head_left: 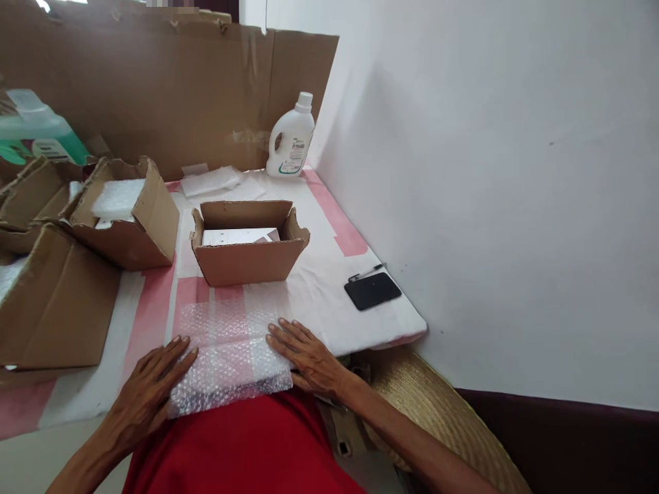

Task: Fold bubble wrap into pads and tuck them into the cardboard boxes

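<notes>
A sheet of clear bubble wrap point(226, 363) lies at the table's front edge, its near end close against the red garment. On its left side rests my left hand point(159, 377), fingers stretched out and touching the wrap. My right hand point(303, 353) lies on the right side of the sheet with its fingers spread; the thumb is near the lower right corner. Neither hand is closed round anything. Just beyond the wrap stands an open cardboard box point(247, 264) holding a white box point(239, 236).
More cardboard boxes point(62, 295) crowd the left, one containing a bubble-wrapped item point(119, 199). A white bottle point(292, 140) and a green liquid jug point(44, 134) stand at the back. A black phone point(373, 291) and a pen point(366, 272) lie near the right edge, beside the wall.
</notes>
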A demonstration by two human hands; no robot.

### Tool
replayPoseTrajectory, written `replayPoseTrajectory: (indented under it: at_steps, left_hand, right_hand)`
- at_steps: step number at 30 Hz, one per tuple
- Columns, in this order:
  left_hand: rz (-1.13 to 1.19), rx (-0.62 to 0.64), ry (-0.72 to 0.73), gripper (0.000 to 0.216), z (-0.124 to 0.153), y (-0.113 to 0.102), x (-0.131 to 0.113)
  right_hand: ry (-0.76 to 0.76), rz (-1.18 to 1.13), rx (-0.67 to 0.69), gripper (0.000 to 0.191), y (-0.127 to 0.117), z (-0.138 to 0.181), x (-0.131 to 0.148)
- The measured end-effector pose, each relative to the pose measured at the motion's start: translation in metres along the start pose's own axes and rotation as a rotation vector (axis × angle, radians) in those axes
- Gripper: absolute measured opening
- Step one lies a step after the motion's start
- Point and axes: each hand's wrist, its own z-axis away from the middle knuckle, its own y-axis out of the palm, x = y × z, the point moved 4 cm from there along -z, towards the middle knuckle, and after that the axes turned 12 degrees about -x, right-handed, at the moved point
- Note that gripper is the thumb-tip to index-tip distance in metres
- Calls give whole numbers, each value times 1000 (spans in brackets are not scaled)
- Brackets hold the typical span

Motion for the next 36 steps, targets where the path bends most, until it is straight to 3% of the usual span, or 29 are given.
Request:
replayPoseTrajectory:
  at_steps: [5, 10, 13, 15, 20, 25, 36]
  left_hand:
    - [132, -102, -163, 66, 8, -4, -1]
    - [242, -235, -316, 31, 1, -1, 7]
    - [281, -308, -533, 17, -4, 0, 8]
    - [252, -369, -649, 20, -8, 0, 3]
    - [83, -419, -765, 31, -26, 0, -11]
    - [-85, -351, -716, 37, -39, 1, -18]
    - [-250, -423, -678, 22, -34, 0, -26]
  right_hand:
    - [35, -62, -196, 45, -3, 7, 7]
    - [240, -231, -523, 22, -3, -2, 7]
    - [391, -284, -635, 21, -1, -6, 9]
    - [496, -277, -684, 26, 0, -8, 12]
    - [671, -153, -738, 27, 2, -15, 24]
    - [735, -52, -795, 22, 3, -23, 29]
    - [784, 35, -756, 21, 8, -30, 23]
